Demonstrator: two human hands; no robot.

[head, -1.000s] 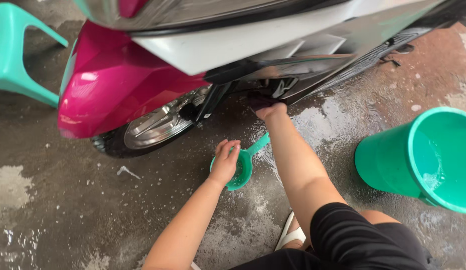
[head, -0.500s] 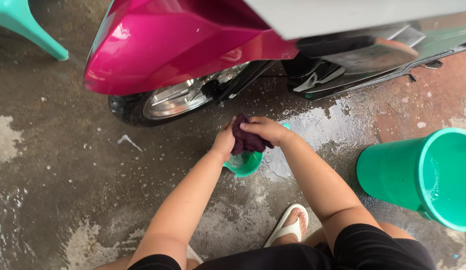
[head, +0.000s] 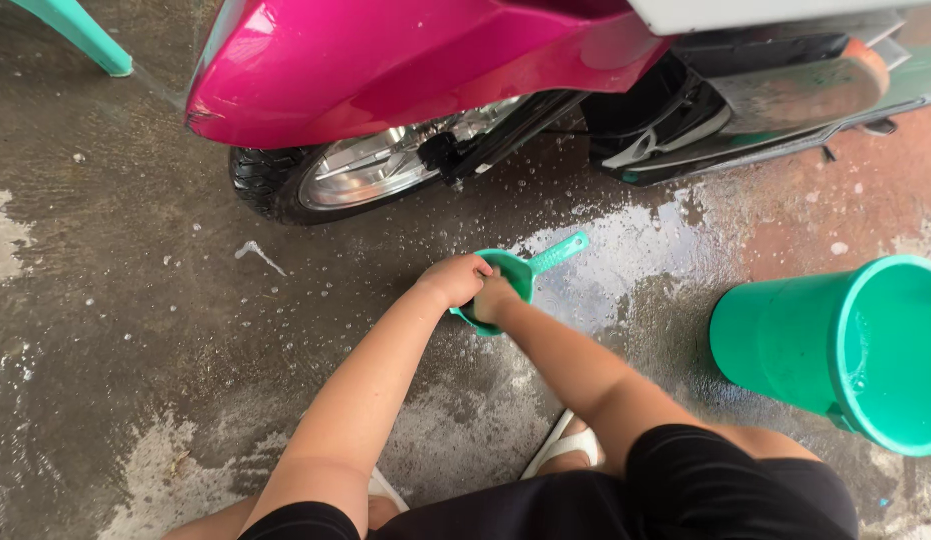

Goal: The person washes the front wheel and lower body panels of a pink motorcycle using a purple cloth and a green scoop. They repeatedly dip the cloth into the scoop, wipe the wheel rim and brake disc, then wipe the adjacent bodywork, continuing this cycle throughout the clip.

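While crouched on wet floor [head: 135, 330]: left hand [head: 453, 279] curled over rim of small green scoop [head: 515, 272], right hand [head: 492, 298] tucked inside, grip unclear. Big green bucket [head: 785, 345] of water well right. Pink scooter [head: 405, 60] above.

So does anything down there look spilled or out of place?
Only water: soapy puddles spread over the concrete floor beside the small green dipper that both hands are at. The big green bucket stands upright, nothing broken.

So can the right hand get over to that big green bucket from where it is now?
Probably yes: the right hand is down in the small green dipper, and only bare wet floor lies between it and the green bucket on that side.
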